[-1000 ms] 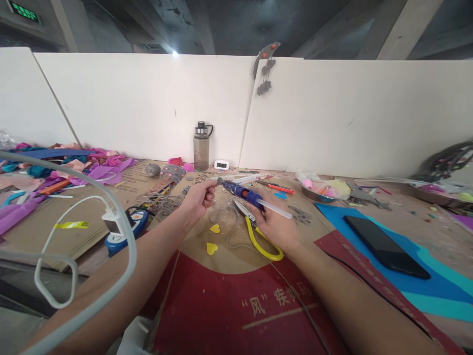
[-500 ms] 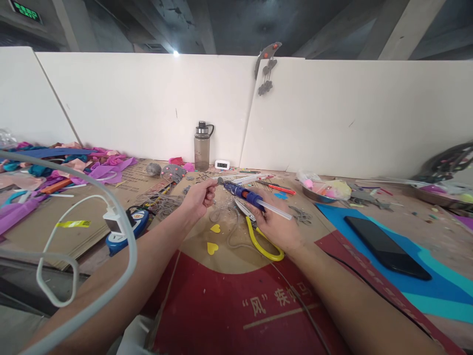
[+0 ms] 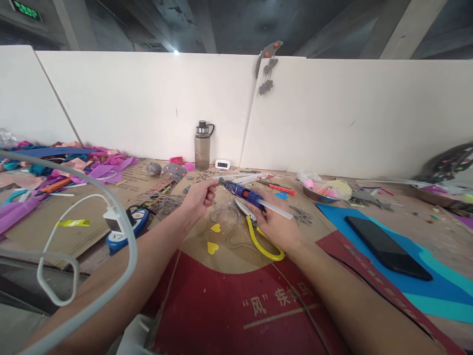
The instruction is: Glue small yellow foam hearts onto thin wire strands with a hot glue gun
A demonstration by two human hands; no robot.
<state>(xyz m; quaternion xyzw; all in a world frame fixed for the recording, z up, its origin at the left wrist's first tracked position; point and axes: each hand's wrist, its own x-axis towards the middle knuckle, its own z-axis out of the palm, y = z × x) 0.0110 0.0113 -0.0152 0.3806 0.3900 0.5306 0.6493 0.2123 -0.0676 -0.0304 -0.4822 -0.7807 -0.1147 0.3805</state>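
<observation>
My right hand (image 3: 278, 220) is wrapped round a blue hot glue gun (image 3: 247, 194), with a clear glue stick (image 3: 277, 208) poking out of its back end. Its nozzle points left, up against a small dark grey piece (image 3: 221, 181). That piece is pinched between the fingertips of my left hand (image 3: 200, 198). Whether the nozzle touches it I cannot tell. Yellow-handled scissors (image 3: 263, 242) lie under my right hand. Grey yarn (image 3: 236, 231) and two yellow hearts (image 3: 212, 248) are on the cardboard (image 3: 199, 261) below my hands.
At the back stand a water bottle (image 3: 202, 148) and a small digital clock (image 3: 222, 164). A blue power strip (image 3: 129, 229) and white cable (image 3: 133, 251) are on the left. To the right are a phone (image 3: 388, 246) on blue sheets and a metal bowl (image 3: 321, 195).
</observation>
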